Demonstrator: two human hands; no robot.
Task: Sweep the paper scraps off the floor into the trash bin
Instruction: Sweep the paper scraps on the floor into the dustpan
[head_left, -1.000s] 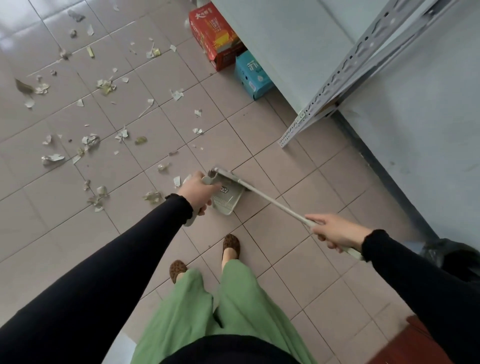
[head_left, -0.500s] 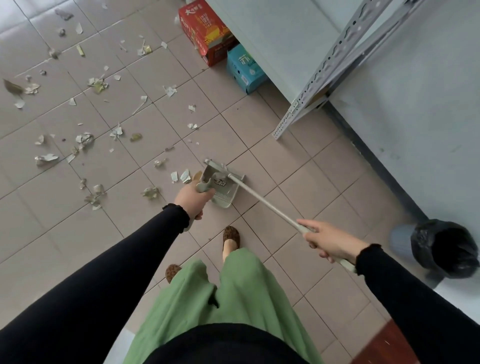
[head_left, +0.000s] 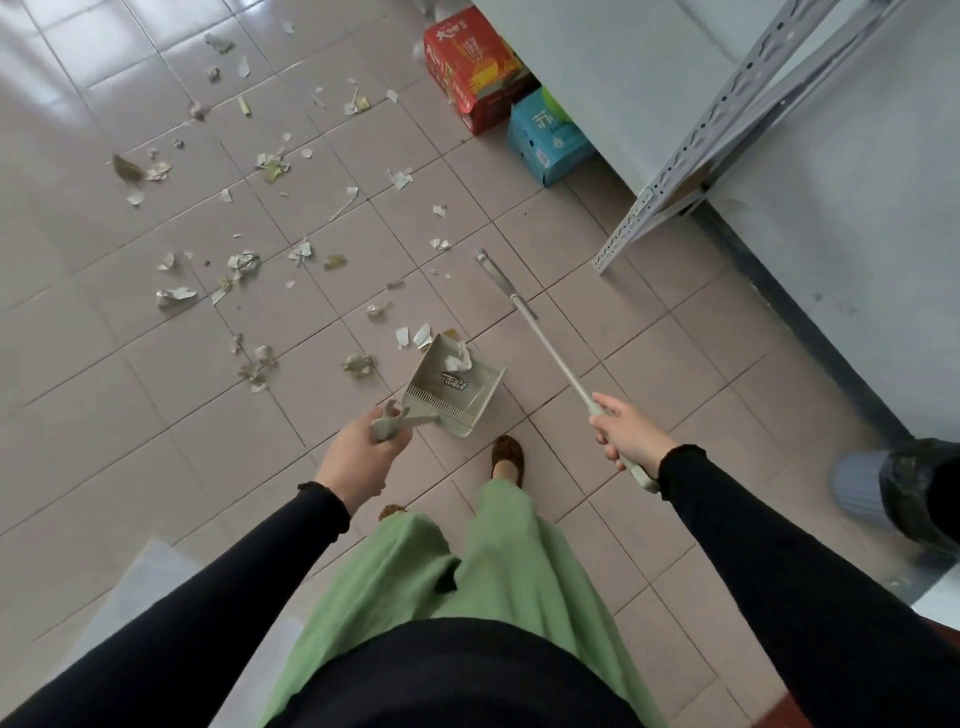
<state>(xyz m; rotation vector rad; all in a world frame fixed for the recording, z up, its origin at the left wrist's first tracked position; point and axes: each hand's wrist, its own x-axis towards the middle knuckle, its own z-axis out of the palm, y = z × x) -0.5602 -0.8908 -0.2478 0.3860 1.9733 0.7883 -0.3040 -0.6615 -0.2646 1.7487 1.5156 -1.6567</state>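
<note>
The trash bin (head_left: 904, 493) is cut off by the right edge — only its black-lined rim and part of the wall show. The red box (head_left: 467, 67) is partly hidden behind the blue box (head_left: 545, 135). Print on both is unreadable. One shoe (head_left: 392, 512) is mostly hidden by the green trouser leg (head_left: 395, 571).

Grey-green plastic dustpan (head_left: 457, 391) sits low in front of the feet, a crumpled white paper wad (head_left: 459, 358) inside it. Torn paper scraps (head_left: 244, 262) spread ahead and left across the tiled floor (head_left: 675, 364). Long-handled broom (head_left: 540, 332) angles right of the pan. Black-bagged trash bin (head_left: 904, 493) stands far right.
</note>
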